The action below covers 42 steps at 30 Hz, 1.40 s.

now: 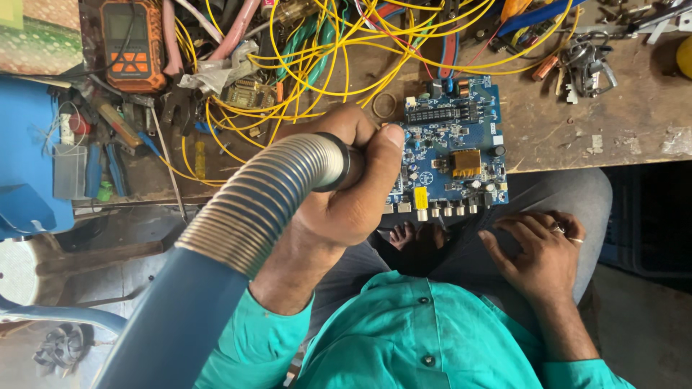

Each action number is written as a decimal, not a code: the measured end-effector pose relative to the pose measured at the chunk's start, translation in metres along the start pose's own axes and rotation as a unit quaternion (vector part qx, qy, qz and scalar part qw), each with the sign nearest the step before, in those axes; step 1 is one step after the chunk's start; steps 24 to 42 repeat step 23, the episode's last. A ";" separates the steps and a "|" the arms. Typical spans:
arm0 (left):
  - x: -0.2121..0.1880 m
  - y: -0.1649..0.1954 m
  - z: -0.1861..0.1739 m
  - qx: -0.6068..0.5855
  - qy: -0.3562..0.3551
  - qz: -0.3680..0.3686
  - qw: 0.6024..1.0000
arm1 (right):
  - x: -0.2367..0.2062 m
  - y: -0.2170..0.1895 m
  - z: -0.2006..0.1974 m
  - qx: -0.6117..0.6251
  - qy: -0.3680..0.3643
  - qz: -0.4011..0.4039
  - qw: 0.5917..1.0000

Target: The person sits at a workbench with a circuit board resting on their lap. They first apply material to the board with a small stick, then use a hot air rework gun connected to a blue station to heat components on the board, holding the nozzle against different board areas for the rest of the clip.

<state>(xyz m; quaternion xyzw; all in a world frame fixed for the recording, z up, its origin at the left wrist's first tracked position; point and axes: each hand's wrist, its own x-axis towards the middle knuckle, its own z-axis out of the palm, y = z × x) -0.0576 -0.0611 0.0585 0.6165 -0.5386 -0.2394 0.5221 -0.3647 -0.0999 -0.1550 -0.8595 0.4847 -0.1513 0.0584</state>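
Observation:
My left hand (346, 187) is closed around the black handle of a tool that trails a ribbed metal hose (267, 198) into a blue tube (173, 324). The hand hides the tool's tip, which is at the left edge of a blue circuit board (454, 151). The board lies at the near edge of the wooden bench (577, 122) and carries a gold heat sink, capacitors and a row of connectors. My right hand (540, 252), with rings on its fingers, rests flat on my grey-trousered thigh and holds nothing.
A tangle of yellow wires (324, 50) lies behind the board. An orange meter (130, 43) sits at the back left, a bunch of keys (587, 65) at the back right. Hand tools (108, 137) and a blue plastic object (29, 166) crowd the left.

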 end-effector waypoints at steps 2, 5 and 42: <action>0.005 -0.004 0.007 -0.015 0.019 0.041 0.999 | 0.000 0.000 0.000 -0.002 0.000 0.000 1.000; 0.006 -0.007 0.008 0.002 0.024 0.066 0.997 | 0.000 0.000 -0.001 0.002 0.005 -0.002 1.000; 0.004 -0.003 0.008 0.022 0.019 0.071 0.997 | -0.001 0.000 -0.001 0.004 -0.002 0.000 1.000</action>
